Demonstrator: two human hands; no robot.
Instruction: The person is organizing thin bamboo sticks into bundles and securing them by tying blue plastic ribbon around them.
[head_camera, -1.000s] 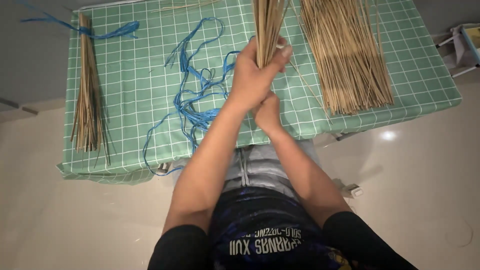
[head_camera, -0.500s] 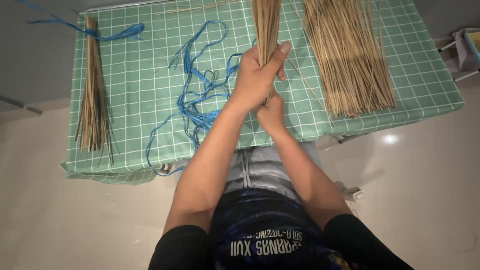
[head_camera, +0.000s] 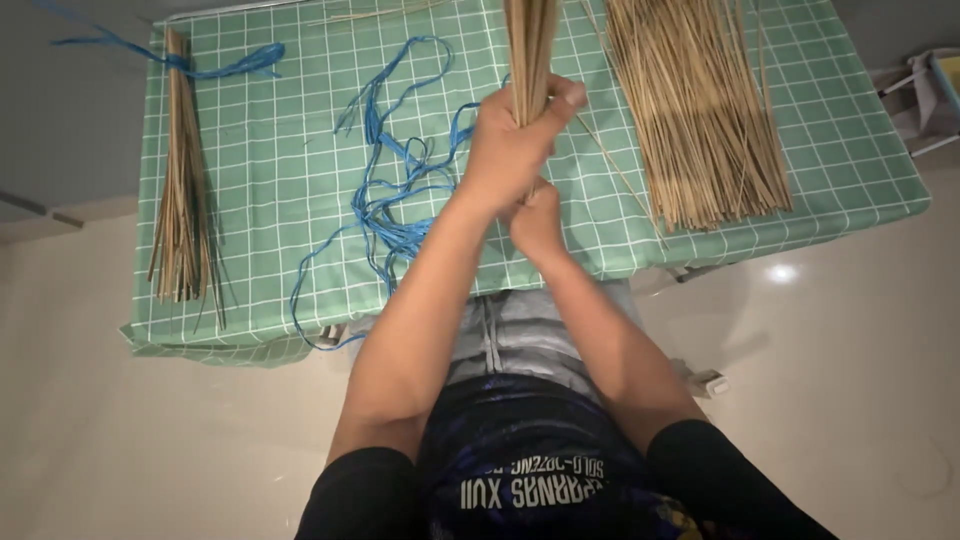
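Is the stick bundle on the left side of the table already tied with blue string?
Yes. The tied bundle lies on the green checked table with blue string wrapped round its top end.

Landmark: the strings (head_camera: 395, 190), lying mid-table (head_camera: 280, 150). Left of strings, near table's left edge: tied stick bundle (head_camera: 180, 190), lengthwise. Just right of strings: left hand (head_camera: 510, 150) around held stick bundle (head_camera: 530, 50), above the table; right hand (head_camera: 537, 222) directly below it, touching. Further right of strings: loose stick pile (head_camera: 690, 110), flat on table, well apart from tied bundle.
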